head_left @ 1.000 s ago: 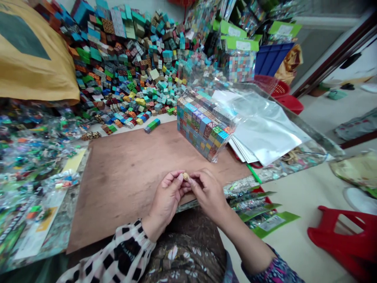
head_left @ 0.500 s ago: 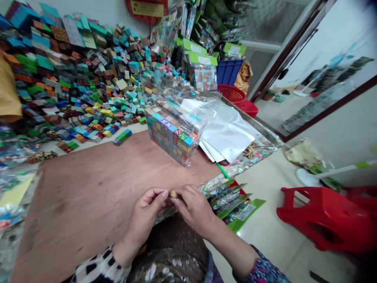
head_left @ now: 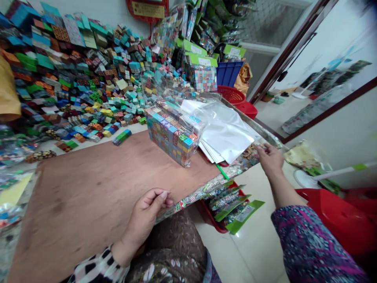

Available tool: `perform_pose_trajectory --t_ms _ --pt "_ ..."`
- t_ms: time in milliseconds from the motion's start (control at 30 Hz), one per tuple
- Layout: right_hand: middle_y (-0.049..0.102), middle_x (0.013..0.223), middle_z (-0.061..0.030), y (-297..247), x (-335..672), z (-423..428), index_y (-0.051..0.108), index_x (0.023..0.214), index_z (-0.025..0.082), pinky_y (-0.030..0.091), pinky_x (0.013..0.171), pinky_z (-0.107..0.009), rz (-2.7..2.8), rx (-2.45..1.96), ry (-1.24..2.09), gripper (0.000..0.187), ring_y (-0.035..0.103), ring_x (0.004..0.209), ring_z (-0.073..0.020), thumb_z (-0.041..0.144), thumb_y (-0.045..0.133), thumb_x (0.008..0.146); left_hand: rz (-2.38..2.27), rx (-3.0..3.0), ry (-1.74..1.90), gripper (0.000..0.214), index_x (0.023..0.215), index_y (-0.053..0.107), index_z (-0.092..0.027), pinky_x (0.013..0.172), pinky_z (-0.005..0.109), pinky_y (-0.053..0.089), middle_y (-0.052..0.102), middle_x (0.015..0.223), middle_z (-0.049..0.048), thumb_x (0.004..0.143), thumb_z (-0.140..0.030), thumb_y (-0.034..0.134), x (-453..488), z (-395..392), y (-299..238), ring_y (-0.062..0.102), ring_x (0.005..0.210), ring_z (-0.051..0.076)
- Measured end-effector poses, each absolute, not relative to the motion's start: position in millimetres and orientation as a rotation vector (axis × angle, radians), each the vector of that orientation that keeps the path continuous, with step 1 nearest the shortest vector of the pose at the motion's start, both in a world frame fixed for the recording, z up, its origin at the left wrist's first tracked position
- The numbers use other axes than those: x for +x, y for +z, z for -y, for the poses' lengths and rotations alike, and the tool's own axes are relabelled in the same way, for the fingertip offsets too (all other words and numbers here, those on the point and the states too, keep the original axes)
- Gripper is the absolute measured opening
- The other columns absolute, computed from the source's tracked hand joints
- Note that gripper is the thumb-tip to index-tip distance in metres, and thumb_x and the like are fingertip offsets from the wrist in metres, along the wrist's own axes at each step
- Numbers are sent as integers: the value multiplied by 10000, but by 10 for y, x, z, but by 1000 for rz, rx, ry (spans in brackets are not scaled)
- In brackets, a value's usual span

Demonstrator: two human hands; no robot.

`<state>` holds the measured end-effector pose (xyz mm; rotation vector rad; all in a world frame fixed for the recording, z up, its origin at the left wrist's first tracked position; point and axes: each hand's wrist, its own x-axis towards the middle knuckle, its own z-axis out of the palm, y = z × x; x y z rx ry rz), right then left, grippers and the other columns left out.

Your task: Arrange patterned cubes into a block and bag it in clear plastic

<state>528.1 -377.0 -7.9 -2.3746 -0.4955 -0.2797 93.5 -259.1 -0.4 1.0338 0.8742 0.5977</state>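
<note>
My left hand (head_left: 149,208) rests over the front edge of the brown board (head_left: 97,192), thumb pressed to the curled forefinger. Whatever it may hold is hidden. My right hand (head_left: 270,159) is stretched out to the table's right edge, fingers bent together beside a small heap of tan, band-like pieces (head_left: 250,152). I cannot make out anything between its fingertips. Behind my left hand, a block of patterned coloured cubes (head_left: 171,135) in clear plastic wrap stands on the board. White sheets or bags (head_left: 226,131) lie stacked to its right.
A large pile of coloured blocks (head_left: 97,78) fills the back left. One green-and-blue block strip (head_left: 122,136) lies at the board's far edge. Below the table's right edge sits a red basket (head_left: 216,225) of green-topped packets (head_left: 232,206). A red stool (head_left: 326,212) stands at right.
My right hand has left my left hand and moved right and away to the table's edge. The small brownish piece held between both hands no longer shows. My left hand has barely moved.
</note>
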Motion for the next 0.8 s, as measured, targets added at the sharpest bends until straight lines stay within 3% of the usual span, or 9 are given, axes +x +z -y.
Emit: perform_pose_trajectory --t_ms 133,267,367,467,667,800 --pt "669 1128 -226 -200 5292 3704 594 1276 36 419 959 -507 526 -2474 -271 561 576 1089 -344 356 403 858 -887 1036 584 419 811 704 -169 750 268 523 731 782 25 677 -557 789 939 2588 0 668 737 150" --pt "380 1502 -279 -387 5084 3710 322 1488 20 225 1110 -610 561 -2561 -211 708 318 1406 -380 469 283 942 -879 1048 568 421 805 704 -169 747 263 523 727 773 22 677 -561 788 953 2574 4 665 734 149" --pt "215 1586 -268 -439 5032 3711 250 1516 17 81 1126 -672 593 -2641 -90 809 145 1478 -398 593 200 950 -879 1059 563 399 805 701 -176 742 263 521 733 791 21 689 -548 785 947 2567 -11 666 728 147" --pt "174 1607 -241 -392 5095 3677 267 1517 39 19 1128 -676 619 -2740 3 821 92 1490 -390 619 148 950 -879 1062 561 383 811 701 -177 746 262 518 734 798 22 707 -537 777 936 2570 -26 666 736 146" --pt "207 1602 -227 -305 5214 3571 295 1509 50 -3 1138 -661 595 -2703 21 774 100 1490 -385 579 230 947 -866 1053 584 388 804 705 -168 750 269 519 727 786 24 697 -533 785 950 2585 -9 662 737 149" --pt "276 1559 -272 -357 5062 3588 280 1497 16 141 1135 -652 472 -2565 -60 755 190 1472 -382 522 92 970 -863 1039 574 396 808 709 -162 745 274 519 721 759 26 688 -530 792 956 2583 4 660 723 150"
